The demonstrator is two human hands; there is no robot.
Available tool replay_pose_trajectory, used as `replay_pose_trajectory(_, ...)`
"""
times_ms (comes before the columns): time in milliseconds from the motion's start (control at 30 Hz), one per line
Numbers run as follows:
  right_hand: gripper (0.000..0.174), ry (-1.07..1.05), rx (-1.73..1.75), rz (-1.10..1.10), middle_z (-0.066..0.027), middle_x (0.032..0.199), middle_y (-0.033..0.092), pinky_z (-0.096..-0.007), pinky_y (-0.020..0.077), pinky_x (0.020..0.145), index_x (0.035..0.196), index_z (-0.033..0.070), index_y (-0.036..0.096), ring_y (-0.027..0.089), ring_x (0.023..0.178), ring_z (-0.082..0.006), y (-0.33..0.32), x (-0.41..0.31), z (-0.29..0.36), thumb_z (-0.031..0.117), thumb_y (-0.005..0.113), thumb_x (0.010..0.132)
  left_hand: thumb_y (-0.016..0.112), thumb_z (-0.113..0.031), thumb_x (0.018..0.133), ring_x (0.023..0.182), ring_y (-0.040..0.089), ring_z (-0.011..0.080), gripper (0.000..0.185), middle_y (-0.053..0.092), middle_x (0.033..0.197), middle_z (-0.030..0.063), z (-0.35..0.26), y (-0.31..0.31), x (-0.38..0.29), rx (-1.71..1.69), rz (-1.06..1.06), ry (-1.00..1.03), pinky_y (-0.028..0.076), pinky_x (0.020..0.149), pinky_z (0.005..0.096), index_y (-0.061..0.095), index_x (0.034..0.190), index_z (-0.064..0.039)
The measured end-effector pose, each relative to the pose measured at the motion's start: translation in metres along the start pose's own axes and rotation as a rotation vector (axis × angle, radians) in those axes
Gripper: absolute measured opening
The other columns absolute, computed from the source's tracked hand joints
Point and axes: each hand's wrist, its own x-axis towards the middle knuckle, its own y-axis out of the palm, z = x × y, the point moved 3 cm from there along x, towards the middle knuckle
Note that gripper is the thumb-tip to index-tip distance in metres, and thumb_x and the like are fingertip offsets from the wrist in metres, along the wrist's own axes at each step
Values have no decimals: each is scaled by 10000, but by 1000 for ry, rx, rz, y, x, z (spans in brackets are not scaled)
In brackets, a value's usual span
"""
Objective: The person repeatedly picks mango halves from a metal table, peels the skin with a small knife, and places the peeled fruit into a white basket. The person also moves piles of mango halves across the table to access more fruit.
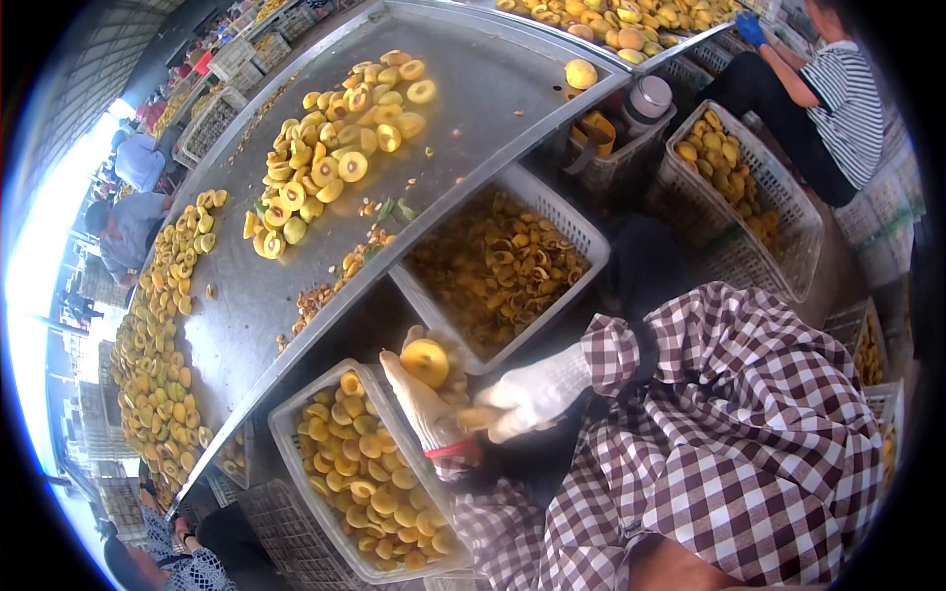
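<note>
My left hand [421,406], in a pale glove with a red band at the wrist, holds a yellow stone-fruit half [425,363], its hollowed cut face showing. Close beside it, my right hand [532,395], in a white knitted glove, is closed around what looks like a tan handle [477,419]; any blade or tip is hidden. Below the left hand in the view stands a plastic crate [284,428] full of yellow fruit halves. Above the hands lies another crate [600,251] with brownish-yellow fruit scraps. Halved fruit [325,170] is heaped on the metal table [473,96].
The table's raised metal edge [414,233] runs diagonally beyond the crates. Fruit stones [314,299] and leaves lie near it. A fruit crate [798,221] stands at right, near a co-worker in a striped top. A steel flask [650,96] stands behind. More co-workers sit along the left.
</note>
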Motion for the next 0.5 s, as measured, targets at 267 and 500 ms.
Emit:
replay_pose_trajectory(267,317,21,87,-396,-49,691,586,-288,477,453,1051,-9,506,575,515,-153,-20,-7,7,303,541,1008,528,-461,1018,1050,602,279,496,623,1128,150,3,8,4,-202,255,117,514,937,434,551,1233,-15)
replay_pose_trajectory(500,414,1,-253,-662,-222,821,667,-421,548,624,1122,-56,521,694,726,-352,-7,11,2,333,550,984,525,-400,1029,1014,615,287,431,617,1091,148,2,13,3,-124,151,316,533,929,434,523,1232,-20)
